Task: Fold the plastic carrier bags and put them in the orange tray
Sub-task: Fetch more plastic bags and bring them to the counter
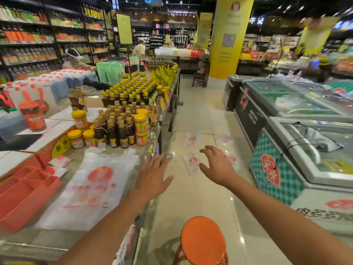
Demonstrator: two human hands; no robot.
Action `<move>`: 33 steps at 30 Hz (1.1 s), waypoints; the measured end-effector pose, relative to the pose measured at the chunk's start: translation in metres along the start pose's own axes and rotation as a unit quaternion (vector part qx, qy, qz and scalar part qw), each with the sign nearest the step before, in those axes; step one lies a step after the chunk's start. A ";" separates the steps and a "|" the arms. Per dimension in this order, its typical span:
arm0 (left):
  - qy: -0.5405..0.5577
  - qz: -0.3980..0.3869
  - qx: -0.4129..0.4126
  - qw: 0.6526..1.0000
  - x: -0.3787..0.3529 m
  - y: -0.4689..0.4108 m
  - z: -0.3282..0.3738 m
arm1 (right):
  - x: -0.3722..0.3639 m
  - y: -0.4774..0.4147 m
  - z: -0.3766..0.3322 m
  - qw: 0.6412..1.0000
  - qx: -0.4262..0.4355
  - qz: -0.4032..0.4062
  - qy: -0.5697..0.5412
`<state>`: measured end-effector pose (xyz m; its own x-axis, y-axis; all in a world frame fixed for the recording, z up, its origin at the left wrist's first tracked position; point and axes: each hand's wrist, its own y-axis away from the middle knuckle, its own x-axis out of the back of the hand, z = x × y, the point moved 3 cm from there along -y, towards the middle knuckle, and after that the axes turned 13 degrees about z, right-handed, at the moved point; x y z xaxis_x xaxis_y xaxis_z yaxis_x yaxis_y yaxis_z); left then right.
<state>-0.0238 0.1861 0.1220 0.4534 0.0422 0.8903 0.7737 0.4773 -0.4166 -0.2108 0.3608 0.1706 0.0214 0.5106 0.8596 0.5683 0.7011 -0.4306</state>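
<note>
One plastic carrier bag (91, 188), white with red print, lay flat and unfolded on the display counter (47, 240), just beside the divided orange tray (24, 197). Two small folded bags (60, 160) rested behind the tray. Four more bags (191, 140) lay scattered on the tiled floor. The left hand (152, 177) was held out above the counter's edge with fingers straight and spread, grasping nothing; the right hand (216, 166), fingers splayed and slightly bent, was likewise empty over the aisle. Sauce bottles (114, 129), an orange stool (202, 240) and a chest freezer (277, 180) surrounded them.
</note>
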 end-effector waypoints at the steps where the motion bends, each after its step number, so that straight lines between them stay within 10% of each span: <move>1: 0.010 -0.004 -0.016 1.000 -0.009 -0.006 0.020 | 0.009 0.009 0.022 1.000 -0.021 0.001 0.007; 19: 0.109 -0.108 -0.309 0.938 -0.150 -0.055 0.524 | 0.226 0.262 0.435 0.935 -0.322 0.047 0.139; 33: 0.163 -0.173 -0.544 0.805 -0.253 0.010 0.838 | 0.323 0.513 0.586 0.789 -0.585 0.078 0.170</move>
<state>-0.5014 0.9155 0.0463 0.0830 -0.2442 0.9662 0.7278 -0.6475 -0.2262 -0.3942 1.1770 0.0656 0.2730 0.2436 0.9307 0.9032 -0.3980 -0.1608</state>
